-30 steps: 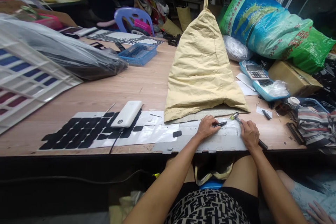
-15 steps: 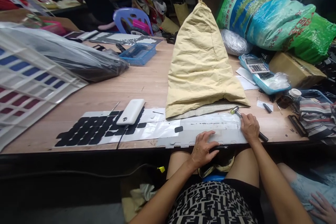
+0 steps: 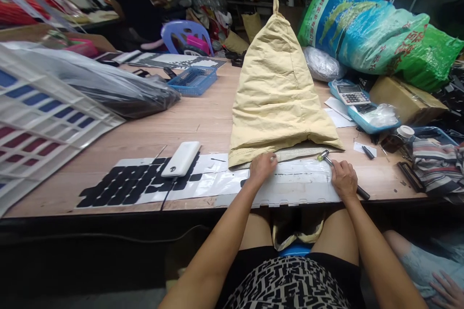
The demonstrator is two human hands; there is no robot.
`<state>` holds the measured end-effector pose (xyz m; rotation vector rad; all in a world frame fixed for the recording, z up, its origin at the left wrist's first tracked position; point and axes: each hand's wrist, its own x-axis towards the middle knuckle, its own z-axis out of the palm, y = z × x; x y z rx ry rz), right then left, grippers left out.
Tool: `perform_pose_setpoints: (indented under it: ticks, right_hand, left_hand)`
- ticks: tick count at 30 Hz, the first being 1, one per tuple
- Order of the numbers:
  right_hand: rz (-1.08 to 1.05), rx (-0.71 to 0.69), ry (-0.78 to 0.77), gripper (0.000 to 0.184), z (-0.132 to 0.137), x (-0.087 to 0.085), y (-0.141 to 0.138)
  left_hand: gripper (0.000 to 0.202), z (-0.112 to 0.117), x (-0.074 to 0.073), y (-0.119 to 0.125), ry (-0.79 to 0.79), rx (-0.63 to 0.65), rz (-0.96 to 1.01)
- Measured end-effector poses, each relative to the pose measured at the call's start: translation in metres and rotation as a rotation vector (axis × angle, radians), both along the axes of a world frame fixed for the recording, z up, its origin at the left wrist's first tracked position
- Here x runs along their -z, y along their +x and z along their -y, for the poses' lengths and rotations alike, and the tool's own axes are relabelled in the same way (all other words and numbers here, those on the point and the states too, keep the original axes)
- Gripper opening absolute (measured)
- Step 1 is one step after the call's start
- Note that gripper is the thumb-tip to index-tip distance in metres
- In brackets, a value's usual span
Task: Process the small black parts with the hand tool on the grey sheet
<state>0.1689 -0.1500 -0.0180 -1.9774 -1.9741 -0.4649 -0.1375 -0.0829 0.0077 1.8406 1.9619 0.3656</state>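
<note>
My right hand (image 3: 344, 179) is closed around a small hammer (image 3: 362, 192) with a dark handle. The hammer's head, with a yellowish face, rests toward the cloth's edge. My left hand (image 3: 263, 169) is at the near edge of a tall cream cloth bag (image 3: 277, 96), fingers curled; whatever they pinch is hidden. Beneath both hands lies a pale, clear-covered board (image 3: 300, 188) along the table's front edge. Left of it, a white sheet (image 3: 213, 184) carries rows of black stickers (image 3: 125, 183), and a white power bank (image 3: 181, 158) with a cable lies on top.
To the right are a blue tray (image 3: 377, 123) with a calculator (image 3: 351, 95), a cardboard box (image 3: 406, 99) and striped cloth (image 3: 435, 159). A white crate (image 3: 43, 130) stands left; a blue basket (image 3: 194, 81) sits behind. A person's hand (image 3: 447, 287) is at lower right. An open cloth bag (image 3: 281, 239) hangs between my knees.
My left hand has moved up and left from the table's front edge to the cream bag's edge, its fingers now curled. The dark strip at the front edge is no longer visible. My right hand stays on the hammer.
</note>
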Motion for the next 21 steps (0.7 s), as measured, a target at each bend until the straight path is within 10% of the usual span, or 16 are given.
perform_pose_setpoints:
  ticks: [11,21]
  right_hand:
    - [-0.013,-0.010,-0.007,0.029,-0.001,0.000,0.000]
    - [-0.017,0.008,-0.032,0.028,0.000,-0.001,-0.002]
  left_hand:
    - [0.039,-0.060,-0.020,-0.023,0.032,-0.189,-0.046]
    - [0.028,-0.030,-0.005,0.000,-0.020,-0.289,-0.031]
